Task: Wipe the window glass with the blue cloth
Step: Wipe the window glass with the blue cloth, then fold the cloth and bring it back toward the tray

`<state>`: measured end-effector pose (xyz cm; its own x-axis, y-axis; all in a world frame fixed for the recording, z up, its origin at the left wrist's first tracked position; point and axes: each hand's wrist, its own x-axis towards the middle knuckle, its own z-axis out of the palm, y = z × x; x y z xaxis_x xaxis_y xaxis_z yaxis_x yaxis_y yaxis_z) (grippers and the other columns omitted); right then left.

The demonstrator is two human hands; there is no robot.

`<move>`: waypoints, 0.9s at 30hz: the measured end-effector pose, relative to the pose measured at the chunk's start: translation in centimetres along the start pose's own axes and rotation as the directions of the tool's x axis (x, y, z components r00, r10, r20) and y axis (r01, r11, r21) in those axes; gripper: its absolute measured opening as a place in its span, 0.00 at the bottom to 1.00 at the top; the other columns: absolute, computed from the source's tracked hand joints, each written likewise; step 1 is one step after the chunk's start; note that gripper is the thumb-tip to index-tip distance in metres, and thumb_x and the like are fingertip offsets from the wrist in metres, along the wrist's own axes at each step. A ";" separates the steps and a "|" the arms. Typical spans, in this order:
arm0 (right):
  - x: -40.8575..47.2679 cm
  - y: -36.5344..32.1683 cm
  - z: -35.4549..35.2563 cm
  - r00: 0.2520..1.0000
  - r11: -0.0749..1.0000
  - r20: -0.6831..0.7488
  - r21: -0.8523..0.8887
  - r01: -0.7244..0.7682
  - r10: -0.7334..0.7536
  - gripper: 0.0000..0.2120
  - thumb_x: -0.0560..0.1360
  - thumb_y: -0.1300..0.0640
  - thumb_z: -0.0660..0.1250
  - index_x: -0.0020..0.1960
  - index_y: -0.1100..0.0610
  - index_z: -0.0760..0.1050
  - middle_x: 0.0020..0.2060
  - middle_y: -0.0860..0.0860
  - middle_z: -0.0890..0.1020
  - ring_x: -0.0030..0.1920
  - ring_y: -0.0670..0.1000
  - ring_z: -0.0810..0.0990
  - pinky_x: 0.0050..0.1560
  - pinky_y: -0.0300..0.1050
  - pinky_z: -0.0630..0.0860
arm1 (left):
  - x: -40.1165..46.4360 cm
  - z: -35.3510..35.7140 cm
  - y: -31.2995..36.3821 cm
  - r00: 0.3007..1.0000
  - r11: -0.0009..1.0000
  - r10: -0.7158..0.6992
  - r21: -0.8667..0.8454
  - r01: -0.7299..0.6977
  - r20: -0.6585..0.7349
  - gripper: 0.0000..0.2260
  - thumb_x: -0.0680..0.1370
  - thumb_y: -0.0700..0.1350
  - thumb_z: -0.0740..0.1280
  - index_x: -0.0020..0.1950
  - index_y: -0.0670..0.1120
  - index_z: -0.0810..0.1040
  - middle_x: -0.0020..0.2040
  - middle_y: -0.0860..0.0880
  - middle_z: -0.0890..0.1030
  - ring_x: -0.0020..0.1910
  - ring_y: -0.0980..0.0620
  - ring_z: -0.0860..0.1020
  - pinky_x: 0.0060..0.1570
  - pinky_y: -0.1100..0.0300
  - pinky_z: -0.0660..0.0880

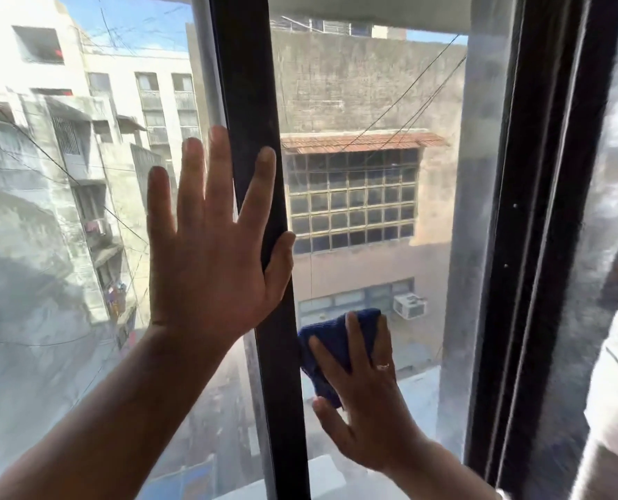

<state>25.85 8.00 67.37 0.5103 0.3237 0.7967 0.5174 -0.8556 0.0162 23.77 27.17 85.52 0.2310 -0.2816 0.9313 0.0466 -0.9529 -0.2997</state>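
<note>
The blue cloth (336, 341) is pressed flat on the window glass (365, 218), low down on the middle pane, touching the dark middle bar (264, 175). My right hand (365, 402) lies on top of it with fingers spread flat, pushing it on the glass, not pinching it. A ring (383, 366) is on one finger. My left hand (210, 247) is wide open, holding nothing. Its palm rests on the left pane and its thumb hooks around the bar.
</note>
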 end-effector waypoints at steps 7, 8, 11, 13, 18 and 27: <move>0.6 0.9 -4.4 1.000 0.996 0.012 0.088 -0.027 0.026 0.46 0.73 0.64 0.74 0.80 0.48 0.49 0.78 0.56 0.61 0.76 0.68 0.59 0.61 0.65 0.77 | -0.7 -1.6 -0.2 1.000 0.971 0.018 -0.240 -0.021 -0.015 0.29 0.86 0.58 0.52 0.85 0.47 0.54 0.82 0.35 0.57 0.82 0.34 0.56 0.78 0.33 0.50; 0.9 0.5 -4.5 0.997 0.996 -0.024 0.060 -0.068 0.070 0.44 0.71 0.65 0.75 0.79 0.50 0.54 0.75 0.58 0.68 0.73 0.68 0.67 0.60 0.63 0.79 | -1.0 -2.0 0.0 1.000 0.953 0.003 -0.303 -0.010 -0.023 0.30 0.85 0.56 0.56 0.84 0.47 0.55 0.82 0.35 0.58 0.82 0.34 0.56 0.78 0.33 0.50; 1.8 -0.6 -5.6 0.972 0.964 -0.114 -0.146 -0.221 0.206 0.36 0.63 0.67 0.77 0.69 0.55 0.72 0.55 0.57 0.80 0.51 0.64 0.80 0.51 0.56 0.80 | -2.9 -2.7 0.6 0.998 0.904 0.042 -0.423 -0.059 -0.049 0.30 0.82 0.51 0.64 0.83 0.46 0.60 0.81 0.35 0.60 0.81 0.35 0.58 0.78 0.35 0.49; 1.6 -1.1 -6.9 0.958 0.933 -0.101 -0.218 -0.286 0.270 0.22 0.62 0.64 0.79 0.54 0.55 0.81 0.45 0.55 0.79 0.42 0.61 0.80 0.45 0.53 0.79 | -4.6 -2.8 1.4 0.988 0.852 0.111 -0.501 -0.150 -0.107 0.28 0.80 0.49 0.67 0.80 0.44 0.67 0.80 0.36 0.64 0.80 0.36 0.60 0.79 0.40 0.52; -4.3 -3.3 -12.2 0.824 0.837 0.199 0.032 -0.547 0.531 0.11 0.63 0.56 0.75 0.45 0.53 0.80 0.44 0.51 0.79 0.43 0.52 0.80 0.46 0.49 0.78 | -9.9 -4.2 6.7 0.908 0.391 0.406 -0.918 -0.069 0.105 0.29 0.80 0.57 0.62 0.79 0.47 0.69 0.76 0.47 0.74 0.75 0.50 0.70 0.73 0.50 0.69; -30.2 -8.4 -22.2 0.084 -0.013 0.369 0.251 -0.968 0.926 0.28 0.62 0.62 0.79 0.56 0.43 0.76 0.46 0.46 0.84 0.43 0.44 0.80 0.44 0.41 0.78 | -29.7 -11.5 24.3 0.075 -0.064 0.936 -0.043 0.997 0.343 0.14 0.77 0.54 0.73 0.52 0.43 0.84 0.46 0.45 0.86 0.43 0.48 0.81 0.41 0.57 0.78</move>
<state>-9.17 -3.58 56.61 0.7749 -0.6162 -0.1411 -0.3280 -0.2011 -0.9230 6.89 11.10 52.98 0.3941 -0.8747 -0.2822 0.1860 -0.2248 0.9565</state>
